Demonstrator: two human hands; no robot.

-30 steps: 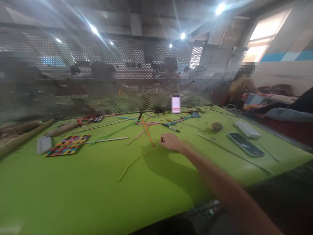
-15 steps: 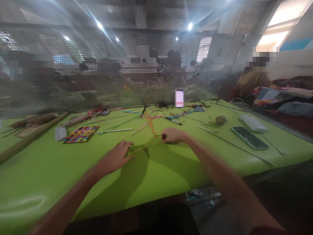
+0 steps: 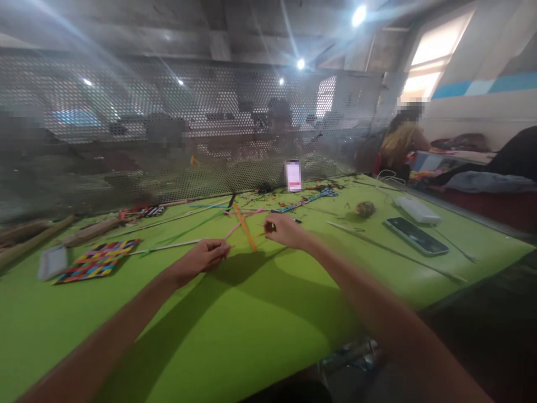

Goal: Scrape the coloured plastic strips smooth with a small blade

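Note:
My left hand [image 3: 207, 254] is above the green table, its fingers pinched together around the end of a thin yellow strip [image 3: 234, 245]. My right hand [image 3: 285, 230] faces it, thumb and forefinger closed in a pinch at the strip's other end, where a small orange-yellow bit shows. Between the hands the strip is blurred and hard to follow. Just beyond them an orange strip [image 3: 245, 226] lies across a pink strip [image 3: 233, 230]. Left of my left hand is a colourful woven mat [image 3: 103, 260] with a white strip [image 3: 168, 247] beside it.
A lit phone [image 3: 293, 176] stands against the perforated metal screen [image 3: 210, 151]. On the right lie a dark phone [image 3: 416, 235], a white power bank [image 3: 417, 210] and a long thin stick [image 3: 394, 250]. A person [image 3: 403, 140] sits at the far right.
My left hand has closed from loosely spread fingers into a pinch, and the hands are closer together. The strip no longer shows as a long line between them. The view has turned rightward.

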